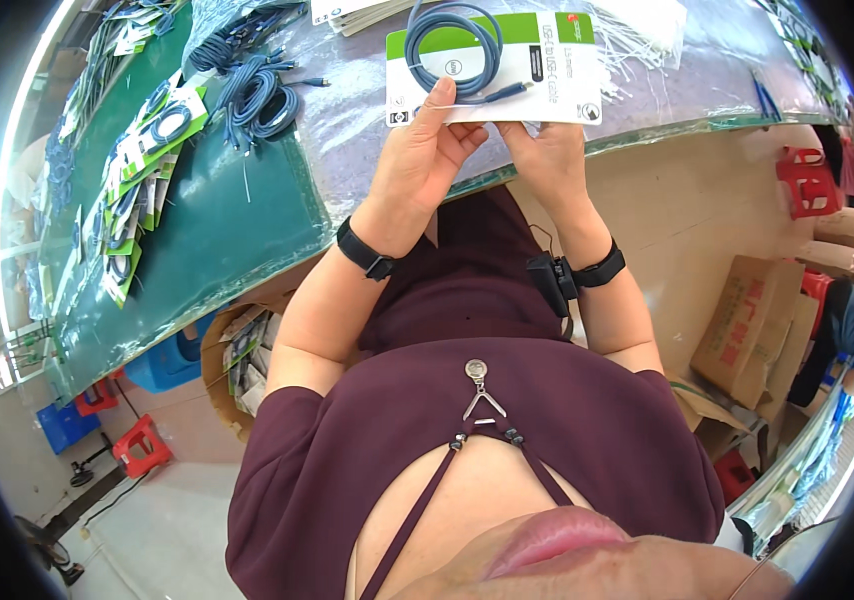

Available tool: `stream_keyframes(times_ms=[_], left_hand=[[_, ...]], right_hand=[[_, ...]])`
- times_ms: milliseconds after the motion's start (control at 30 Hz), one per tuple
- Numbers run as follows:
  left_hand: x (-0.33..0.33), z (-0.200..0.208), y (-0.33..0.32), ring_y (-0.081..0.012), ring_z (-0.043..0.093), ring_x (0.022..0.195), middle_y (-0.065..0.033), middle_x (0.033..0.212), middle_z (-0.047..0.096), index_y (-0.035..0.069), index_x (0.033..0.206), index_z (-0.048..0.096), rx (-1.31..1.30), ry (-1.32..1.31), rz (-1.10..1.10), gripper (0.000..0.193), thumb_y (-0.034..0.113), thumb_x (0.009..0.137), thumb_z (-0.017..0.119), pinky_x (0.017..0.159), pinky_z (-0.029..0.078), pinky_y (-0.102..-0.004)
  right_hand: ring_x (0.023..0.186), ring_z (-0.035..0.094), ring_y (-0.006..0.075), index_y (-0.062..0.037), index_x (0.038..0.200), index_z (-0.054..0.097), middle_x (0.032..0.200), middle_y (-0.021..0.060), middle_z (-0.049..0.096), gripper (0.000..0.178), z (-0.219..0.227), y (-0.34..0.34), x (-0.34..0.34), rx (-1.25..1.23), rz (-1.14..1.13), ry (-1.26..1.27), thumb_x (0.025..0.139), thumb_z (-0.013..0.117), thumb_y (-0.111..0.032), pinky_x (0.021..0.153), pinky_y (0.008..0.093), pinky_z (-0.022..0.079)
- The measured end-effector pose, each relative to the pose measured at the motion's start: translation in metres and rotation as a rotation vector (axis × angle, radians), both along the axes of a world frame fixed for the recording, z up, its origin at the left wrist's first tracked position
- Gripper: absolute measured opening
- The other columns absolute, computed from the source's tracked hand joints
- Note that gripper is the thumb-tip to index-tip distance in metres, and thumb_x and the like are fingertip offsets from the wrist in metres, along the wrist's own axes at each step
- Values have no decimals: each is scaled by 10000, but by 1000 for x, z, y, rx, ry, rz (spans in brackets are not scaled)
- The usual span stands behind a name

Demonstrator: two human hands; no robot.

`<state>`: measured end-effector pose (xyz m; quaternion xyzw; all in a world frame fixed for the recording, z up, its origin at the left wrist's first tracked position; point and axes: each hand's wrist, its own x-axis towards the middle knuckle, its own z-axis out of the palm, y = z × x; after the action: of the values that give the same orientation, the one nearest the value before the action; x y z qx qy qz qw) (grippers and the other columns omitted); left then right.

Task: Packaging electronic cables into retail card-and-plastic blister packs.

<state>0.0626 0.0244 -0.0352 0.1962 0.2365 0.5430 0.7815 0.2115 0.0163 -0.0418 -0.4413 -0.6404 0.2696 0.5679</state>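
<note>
Left hand (422, 160) clamps a flat, stiff white-and-green cardboard package card (518, 68): thumb pressed on the front at the coil, other fingers curled under the near edge. Right hand (552, 160) meets the same edge farther right; its fingertips go behind the card, so cannot tell whether they are clamped or apart. Card is over the near side of the table, with a round, dark blue cable coil (495, 55) on its left half. Card has straight edges.

Tabletop: smooth green mat (237, 260) at left, glossy wrinkled clear film (342, 150) beside it. Near edge curves under the hands. Film gives room between card and tangled dark blue cable bundle (259, 100) at left. Overlapping carded cables (152, 165) lie farther left; thin white strips (637, 40) just right.
</note>
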Motion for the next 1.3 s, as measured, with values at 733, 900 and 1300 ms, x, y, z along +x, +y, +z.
stream_keyframes(times_ms=[733,900,1300], left_hand=[[2,6,-8,-140,617,921,-64,1033,627,26,1167,529,250,186,254,296,35,885,620,768,514,-258],[-3,3,-8,-137,617,913,-56,1028,627,18,1166,534,223,183,266,299,20,879,620,758,502,-250],[-8,26,-17,-190,643,866,-112,1031,634,48,988,669,1266,954,659,257,19,740,731,686,515,-252]], right_hand=[[830,582,266,-80,1035,591,1006,72,639,361,38,4,5,416,16,-688,703,694,17,729,360,467],[838,573,248,-99,945,622,1011,43,639,296,26,5,6,514,83,-614,683,707,9,717,347,457],[896,560,256,-132,862,666,1046,10,611,226,12,2,5,715,-109,-502,654,722,-62,805,383,448]])
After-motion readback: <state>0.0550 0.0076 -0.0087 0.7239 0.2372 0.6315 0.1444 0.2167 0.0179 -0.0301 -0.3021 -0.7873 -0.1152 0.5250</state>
